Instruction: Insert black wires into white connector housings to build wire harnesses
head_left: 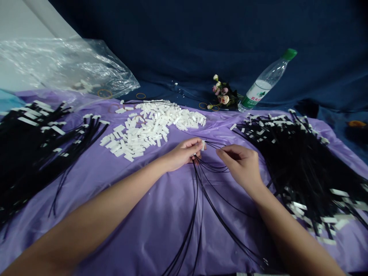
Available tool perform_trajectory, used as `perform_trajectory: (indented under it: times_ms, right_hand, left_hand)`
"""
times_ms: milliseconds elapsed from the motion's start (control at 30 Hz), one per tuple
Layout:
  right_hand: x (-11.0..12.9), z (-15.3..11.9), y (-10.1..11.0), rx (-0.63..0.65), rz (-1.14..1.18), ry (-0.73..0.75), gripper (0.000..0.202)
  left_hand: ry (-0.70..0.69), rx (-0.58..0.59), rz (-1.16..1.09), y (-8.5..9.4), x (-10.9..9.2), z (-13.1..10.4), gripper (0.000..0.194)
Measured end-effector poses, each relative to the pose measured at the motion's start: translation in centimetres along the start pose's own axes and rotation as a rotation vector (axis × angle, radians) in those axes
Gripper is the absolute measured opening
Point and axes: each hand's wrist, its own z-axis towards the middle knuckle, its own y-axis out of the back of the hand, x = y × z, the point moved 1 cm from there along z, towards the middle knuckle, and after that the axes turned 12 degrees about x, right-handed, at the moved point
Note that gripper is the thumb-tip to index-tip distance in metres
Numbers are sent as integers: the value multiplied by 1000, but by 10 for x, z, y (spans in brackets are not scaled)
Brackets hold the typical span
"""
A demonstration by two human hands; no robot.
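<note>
Between the fingertips of my left hand point(184, 154) is a small white plastic connector point(203, 145), held over the middle of the purple cloth. Thin black wires point(214, 144) run from it toward my right hand point(240, 163), whose thumb and forefinger pinch them. More black wires point(198, 191) hang from below my left hand and fan out toward the front edge. A second white piece shows partly at the left fingers; the rest of it is hidden. A heap of loose white connectors point(143, 134) lies beyond my left hand.
Bundles of black wires with white ends lie at the left point(28, 153) and right point(299, 165) on the purple cloth point(120, 230). Behind are a clear plastic bag point(69, 65), artificial flowers point(222, 96), rubber bands point(140, 96) and a tilted green-capped bottle point(267, 82).
</note>
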Motion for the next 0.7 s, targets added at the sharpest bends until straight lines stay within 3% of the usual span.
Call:
perform_trajectory:
  times_ms: [167, 333, 433, 567, 700]
  right_hand:
    - [0, 3, 0, 119, 221, -147, 17]
    - [-2, 8, 0, 152, 468, -206, 18]
    - [-3, 6, 0, 142, 264, -104, 20]
    - [-4, 1, -2, 2, -175, 183, 12]
    - [-2, 0, -7, -46, -331, 319, 11]
  left_hand:
    - [-28, -22, 55, 0, 3, 1, 26]
    - [-53, -7, 154, -2, 3, 0, 27]
    - [-52, -1, 168, -2, 3, 0, 28]
    - [-14, -7, 115, -1, 3, 1, 29]
    - [15, 33, 45, 0, 1, 1, 30]
